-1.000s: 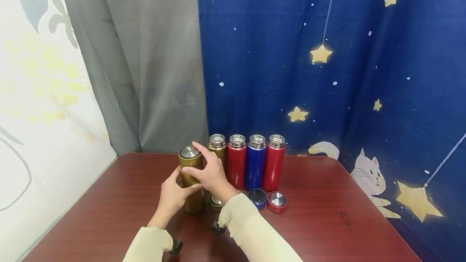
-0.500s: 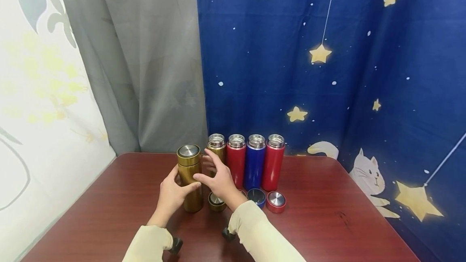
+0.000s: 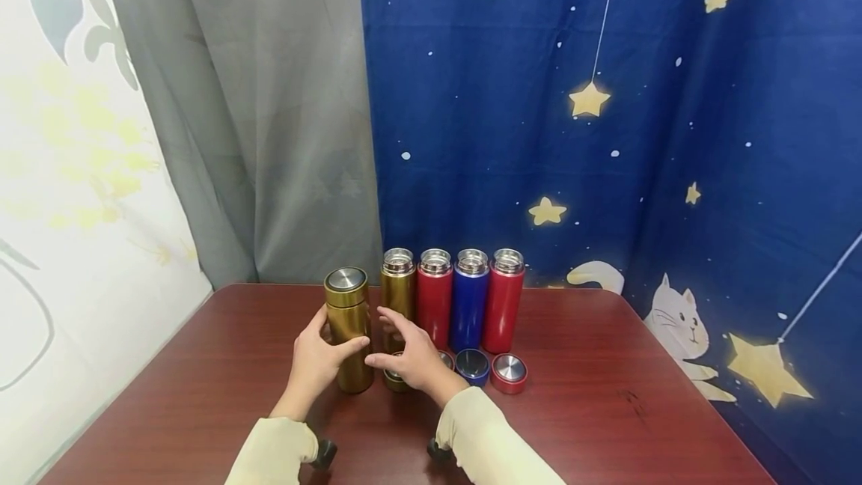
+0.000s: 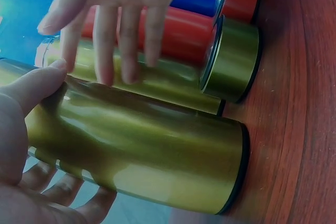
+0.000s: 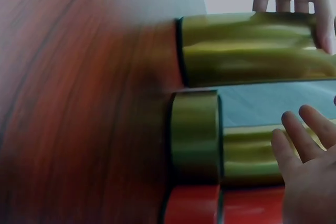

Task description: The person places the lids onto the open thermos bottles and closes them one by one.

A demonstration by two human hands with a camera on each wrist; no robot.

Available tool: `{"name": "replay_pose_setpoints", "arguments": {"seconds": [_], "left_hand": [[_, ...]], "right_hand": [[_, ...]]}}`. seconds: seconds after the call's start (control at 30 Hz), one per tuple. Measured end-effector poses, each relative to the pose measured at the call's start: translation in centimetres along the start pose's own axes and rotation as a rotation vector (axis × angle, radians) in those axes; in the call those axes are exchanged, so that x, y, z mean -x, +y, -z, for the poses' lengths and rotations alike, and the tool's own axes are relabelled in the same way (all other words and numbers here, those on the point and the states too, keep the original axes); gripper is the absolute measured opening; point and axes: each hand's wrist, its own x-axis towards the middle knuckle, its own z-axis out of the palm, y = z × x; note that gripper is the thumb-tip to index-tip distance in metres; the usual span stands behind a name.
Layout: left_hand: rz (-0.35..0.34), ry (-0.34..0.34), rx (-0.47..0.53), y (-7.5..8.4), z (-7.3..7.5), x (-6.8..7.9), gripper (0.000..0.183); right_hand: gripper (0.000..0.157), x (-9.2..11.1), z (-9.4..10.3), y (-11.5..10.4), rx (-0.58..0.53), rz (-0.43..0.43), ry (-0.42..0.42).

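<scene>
At the bottom edge of the frame, two pale sleeves [image 3: 272,455] reach in from bottom left and bottom centre, a small black device [image 3: 325,454] showing at the cuff of the left one and another beneath the right wrist.

Just beyond, at lower centre, the left hand [image 3: 315,361] grips a capped gold flask [image 3: 348,320], thumb across its front and fingers curled round the far side. The flask stands upright on the table [image 3: 579,425], its steel-topped lid on. The right hand [image 3: 419,364] is beside it, fingers spread and holding nothing; both wrist views show its fingers extended near the flask.

Behind and partly below the right hand is a loose gold cap [image 4: 236,61], with a red cap [image 3: 446,358] mostly hidden next to it. Further right in the same row lie a blue cap [image 3: 472,367] and a second red cap [image 3: 509,373].

Past the caps, in a row at the centre, stand four uncapped flasks with bare steel necks: from left to right, a gold one [image 3: 398,296], a red one [image 3: 434,309], a blue one [image 3: 468,313] and another red one [image 3: 503,311].

Beyond the table's far edge, a grey curtain [image 3: 303,111] hangs at upper left, and a blue curtain [image 3: 471,126] printed with stars and a white cat fills the right side.
</scene>
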Motion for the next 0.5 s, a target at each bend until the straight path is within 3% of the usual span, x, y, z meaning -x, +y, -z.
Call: {"name": "replay_pose_setpoints", "arguments": {"seconds": [0.5], "left_hand": [[-0.003, 0.0, -0.021, -0.3, 0.3, -0.6, 0.077]], "right_hand": [[0.078, 1.0, 0.7, 1.5, 0.182, -0.014, -0.152]]}}
